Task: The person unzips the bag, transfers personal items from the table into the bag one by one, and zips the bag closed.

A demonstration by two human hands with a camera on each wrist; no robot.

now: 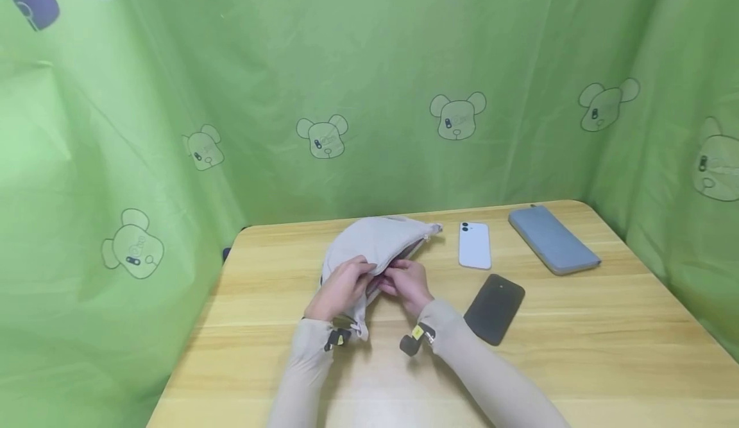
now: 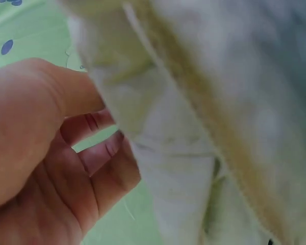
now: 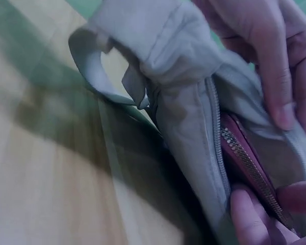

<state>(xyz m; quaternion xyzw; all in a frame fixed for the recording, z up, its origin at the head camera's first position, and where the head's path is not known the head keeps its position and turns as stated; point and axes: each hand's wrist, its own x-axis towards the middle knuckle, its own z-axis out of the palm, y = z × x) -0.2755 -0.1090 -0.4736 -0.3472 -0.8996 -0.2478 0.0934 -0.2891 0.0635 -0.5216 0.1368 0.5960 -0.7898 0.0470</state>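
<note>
A light grey fabric bag (image 1: 366, 242) is on the wooden table, its zipped mouth open towards the right. My left hand (image 1: 344, 287) pinches the bag's edge between thumb and fingers, as the left wrist view also shows. Inside the mouth, in the right wrist view, is a dark red purse (image 3: 247, 166) with a metal zip. My right hand (image 1: 408, 285) reaches into the opening and pinches the purse's near end, thumb on one side and fingers on the other. The purse's lower part is hidden in the bag.
A white phone (image 1: 475, 248) lies right of the bag. Nearer, beside my right sleeve, is a flat black rectangular object (image 1: 495, 309). A blue-grey zipped wallet (image 1: 554, 240) lies towards the table's far right. Green curtains (image 1: 381, 49) surround the table (image 1: 260, 299).
</note>
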